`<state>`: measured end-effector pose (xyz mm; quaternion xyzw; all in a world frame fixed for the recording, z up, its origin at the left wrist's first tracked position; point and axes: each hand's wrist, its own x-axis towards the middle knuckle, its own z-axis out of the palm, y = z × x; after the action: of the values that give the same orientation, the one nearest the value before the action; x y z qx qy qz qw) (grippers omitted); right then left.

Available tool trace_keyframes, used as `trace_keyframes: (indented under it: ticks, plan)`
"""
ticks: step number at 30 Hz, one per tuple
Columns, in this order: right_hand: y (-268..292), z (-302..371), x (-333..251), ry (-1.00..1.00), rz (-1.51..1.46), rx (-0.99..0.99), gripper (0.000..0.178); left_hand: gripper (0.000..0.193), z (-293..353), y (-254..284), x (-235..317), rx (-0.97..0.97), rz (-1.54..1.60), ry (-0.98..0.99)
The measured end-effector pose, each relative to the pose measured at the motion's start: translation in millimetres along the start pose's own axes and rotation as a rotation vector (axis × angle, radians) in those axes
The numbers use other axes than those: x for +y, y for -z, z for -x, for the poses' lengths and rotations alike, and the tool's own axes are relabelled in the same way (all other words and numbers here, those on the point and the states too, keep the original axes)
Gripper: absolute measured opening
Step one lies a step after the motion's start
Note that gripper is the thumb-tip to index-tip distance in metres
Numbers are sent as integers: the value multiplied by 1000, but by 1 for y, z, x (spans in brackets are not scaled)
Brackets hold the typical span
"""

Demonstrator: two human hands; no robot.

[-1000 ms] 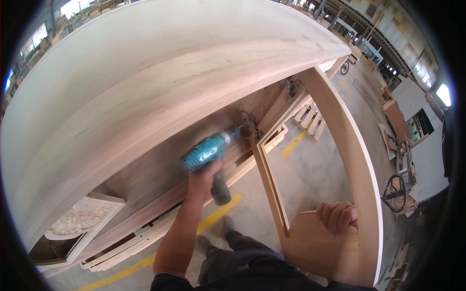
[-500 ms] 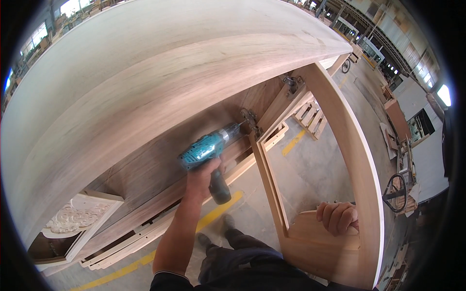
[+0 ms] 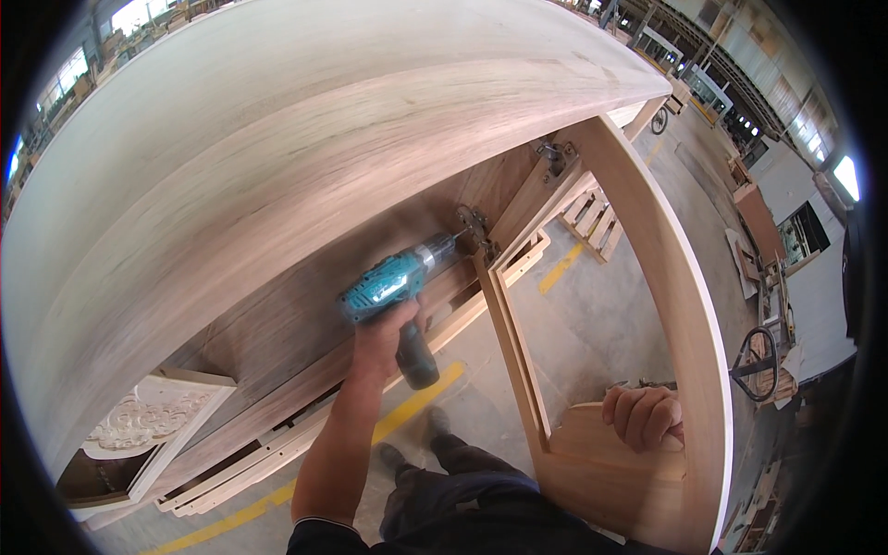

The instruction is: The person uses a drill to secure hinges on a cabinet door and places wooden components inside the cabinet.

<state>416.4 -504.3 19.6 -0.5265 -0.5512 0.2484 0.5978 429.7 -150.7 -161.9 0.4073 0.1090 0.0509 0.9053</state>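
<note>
My left hand [image 3: 381,335] is wrapped round the handle of a teal and black cordless drill [image 3: 384,285]. The drill's tip meets a metal hinge [image 3: 474,227] low in the cabinet, where the open door joins it. A second hinge [image 3: 555,159] joins the door farther up. My right hand [image 3: 643,418] has its fingers curled over the frame of the open wooden door [image 3: 661,250], near its lower panel [image 3: 592,462]; the door hides the rest of that arm.
The pale wooden cabinet top [image 3: 277,120] curves over the work. At the left hangs another door with a carved panel [image 3: 148,416]. A pallet [image 3: 592,222] lies on the concrete floor beyond. Boards and a black hoop-shaped handle [image 3: 754,365] stand at the right. A yellow line [image 3: 416,407] crosses the floor.
Almost nothing differs. The drill stays at the lower hinge in my left hand, and my right hand keeps its place on the door.
</note>
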Motion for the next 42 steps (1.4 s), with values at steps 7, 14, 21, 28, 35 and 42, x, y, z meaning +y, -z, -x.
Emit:
trace_keyframes:
  ticks: [7,14,21,28,35,42]
  plan:
    - [-2,-5,5,35,-16,-10,34,28,-2,2,4,25,-31,47]
    - [-10,-3,3,14,4,65,30,27,-4,2,7,20,-5,70]
    - [-12,-3,4,14,4,88,31,24,-7,6,3,-18,-7,42]
    - [-8,-2,7,37,-14,48,32,23,-7,5,4,-9,4,50]
    - [-11,1,10,36,-18,66,34,23,-7,8,4,-32,-43,48]
    - [-15,4,11,31,-4,113,36,35,-2,4,9,73,-38,79]
